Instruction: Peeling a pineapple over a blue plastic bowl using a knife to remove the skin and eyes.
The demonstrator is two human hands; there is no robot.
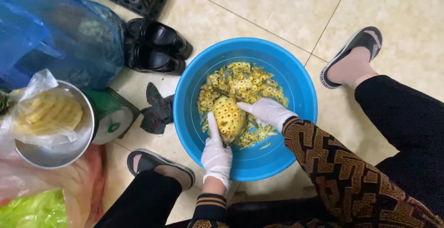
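Beige tiled floor [277, 6] with dark grout lines, seen from above; the person sits low with a round blue plastic basin [296, 85] on the tiles between their feet. In the basin, toward its near-left side: a partly peeled yellow pineapple [227, 117], held over a heap of yellow-green peel scraps [245, 82] that covers the basin's middle and far part. Left hand [216, 154], in a white glove, wraps the pineapple's near-left flank, thumb up along the side, closed on the fruit. Right hand [268, 111], also white-gloved, rests against the pineapple's right side with a finger pointing at it; whether it holds a knife or tool I cannot tell, nothing visible. Judgement: the step in hand looks like trimming the skin and eyes off the pineapple, well along since the flesh is mostly bare. Next move would call for the left hand to turn the fruit and keep it steady over the basin so offcuts drop inside. Off the basin's left edge: crumpled dark cloth [158, 110], green scale with a metal bowl [51, 156] holding peeled pineapple in a clear bag [48, 112], black shoes [157, 48], blue plastic bag [51, 34]. Grey sandals on both feet.
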